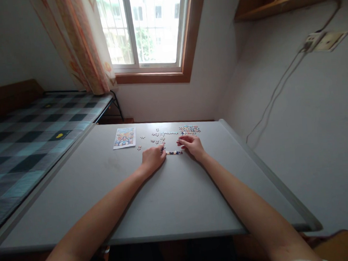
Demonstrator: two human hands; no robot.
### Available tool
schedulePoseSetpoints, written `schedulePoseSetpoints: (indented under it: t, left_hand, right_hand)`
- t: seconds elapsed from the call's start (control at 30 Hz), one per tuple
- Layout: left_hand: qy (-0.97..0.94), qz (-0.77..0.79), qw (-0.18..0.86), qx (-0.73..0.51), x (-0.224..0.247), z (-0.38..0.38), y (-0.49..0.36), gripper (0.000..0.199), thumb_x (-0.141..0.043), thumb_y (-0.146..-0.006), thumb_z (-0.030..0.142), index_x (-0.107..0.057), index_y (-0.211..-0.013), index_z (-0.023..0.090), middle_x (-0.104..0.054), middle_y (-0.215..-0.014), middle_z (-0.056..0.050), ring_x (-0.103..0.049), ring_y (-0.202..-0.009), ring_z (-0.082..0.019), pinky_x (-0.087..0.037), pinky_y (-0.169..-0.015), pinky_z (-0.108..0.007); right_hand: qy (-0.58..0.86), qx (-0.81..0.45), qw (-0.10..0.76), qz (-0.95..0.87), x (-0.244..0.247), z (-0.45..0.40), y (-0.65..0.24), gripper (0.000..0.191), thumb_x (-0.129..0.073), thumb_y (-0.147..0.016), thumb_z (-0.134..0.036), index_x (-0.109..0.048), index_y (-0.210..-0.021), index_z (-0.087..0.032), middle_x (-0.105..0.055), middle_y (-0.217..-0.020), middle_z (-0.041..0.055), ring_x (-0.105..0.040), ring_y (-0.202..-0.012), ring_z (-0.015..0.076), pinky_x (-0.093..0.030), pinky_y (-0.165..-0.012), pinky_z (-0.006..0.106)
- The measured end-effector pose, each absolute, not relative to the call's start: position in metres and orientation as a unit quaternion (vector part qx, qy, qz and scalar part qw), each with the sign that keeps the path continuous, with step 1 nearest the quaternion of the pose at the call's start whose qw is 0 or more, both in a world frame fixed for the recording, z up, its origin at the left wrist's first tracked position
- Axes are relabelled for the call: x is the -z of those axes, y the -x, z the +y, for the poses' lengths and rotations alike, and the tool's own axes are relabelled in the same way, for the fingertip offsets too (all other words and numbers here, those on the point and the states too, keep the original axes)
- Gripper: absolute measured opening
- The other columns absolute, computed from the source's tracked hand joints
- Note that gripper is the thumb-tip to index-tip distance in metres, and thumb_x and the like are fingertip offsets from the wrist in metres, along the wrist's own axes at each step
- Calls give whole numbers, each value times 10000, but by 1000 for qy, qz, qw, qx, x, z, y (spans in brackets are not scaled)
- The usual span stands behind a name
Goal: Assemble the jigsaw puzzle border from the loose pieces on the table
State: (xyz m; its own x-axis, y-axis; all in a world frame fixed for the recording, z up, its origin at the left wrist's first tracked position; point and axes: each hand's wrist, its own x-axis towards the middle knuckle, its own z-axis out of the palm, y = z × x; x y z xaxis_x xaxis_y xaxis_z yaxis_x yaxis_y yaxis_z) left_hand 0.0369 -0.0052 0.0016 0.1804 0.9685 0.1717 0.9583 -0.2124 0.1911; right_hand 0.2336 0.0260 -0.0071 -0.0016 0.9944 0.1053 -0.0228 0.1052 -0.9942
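Note:
A partly joined jigsaw puzzle border lies on the grey table, with a top row (170,133), a left side and a dark bottom row (174,152). My left hand (153,158) rests at its lower left corner, fingers curled down onto the puzzle pieces there; the fingertips are partly hidden. Over the open right side of the border is my right hand (193,146), thumb and forefinger pinching a small puzzle piece (178,141). A heap of loose puzzle pieces (190,129) lies just beyond the right hand. More single pieces (155,141) are scattered left of the border.
A printed picture sheet (124,138) lies flat at the left of the table (167,202). Left of the table stands a bed with a checked cover (71,113). A window and curtain (78,45) are behind; cables (274,95) hang down the right wall.

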Motion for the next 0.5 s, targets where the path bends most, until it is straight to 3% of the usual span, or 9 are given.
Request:
schedulePoseSetpoints:
  t: [0.17,0.33,0.5]
  left_hand:
    - [-766,631,19,-123,-2,-6,-38,389,-414,-894,396,-592,-1230,312,-720,-916,-67,-667,-827,-232,-453,-685,-292]
    - [-769,627,20,-123,-3,-7,-37,384,-415,-896,392,-592,-1227,311,-719,-902,-65,-667,-811,-235,-455,-689,-299]
    - [-766,630,23,-123,-3,-8,-38,389,-419,-896,388,-585,-1239,311,-719,-904,-65,-667,-817,-230,-455,-704,-296]
  right_hand:
    - [462,-451,568,-510,10,21,-237,427,-728,-628,-420,-650,-964,-168,-730,-800,76,-674,-725,173,-494,-639,273]
    - [500,-410,541,-537,10,17,-243,364,-653,-682,-415,-665,-937,-156,-733,-840,97,-648,-686,158,-417,-538,233]
    - [504,-405,542,-537,12,17,-247,348,-629,-686,-374,-642,-960,-159,-726,-794,75,-627,-636,145,-419,-529,233]
